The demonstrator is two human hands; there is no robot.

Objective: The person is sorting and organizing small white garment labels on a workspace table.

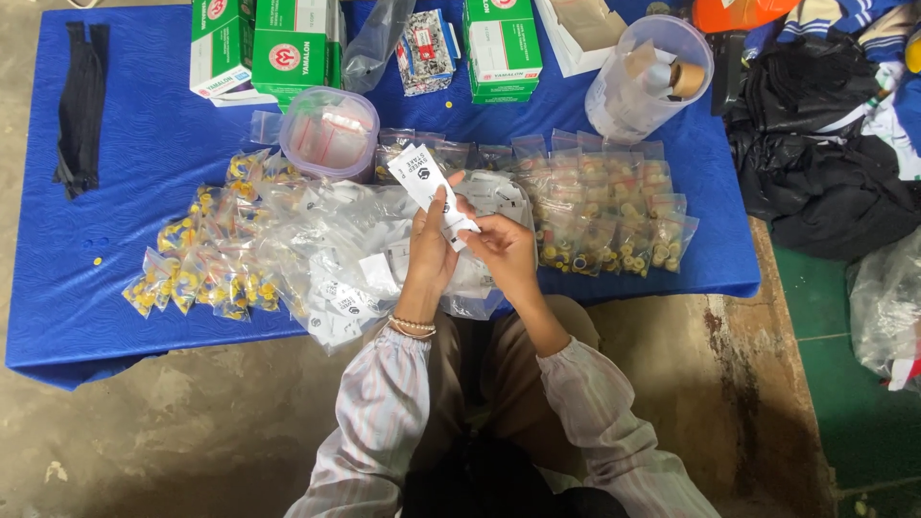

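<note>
My left hand (431, 247) and my right hand (502, 248) both hold a small white printed card or packet (422, 181) above a blue cloth (115, 192) spread on the floor. The card tilts up to the left; the left fingers pinch its lower part and the right fingers touch its lower end. Beneath my hands lies a heap of clear plastic bags with white printed labels (345, 259). Whether the card sits inside a clear bag I cannot tell.
Small bags of yellow parts (206, 264) lie at the left, and rows of filled bags (614, 206) at the right. A lidded round tub (329, 132), a tall clear container (648, 77), green-and-white boxes (288, 43) and black cloth (82, 105) sit farther back. Dark bags (825, 163) pile up at right.
</note>
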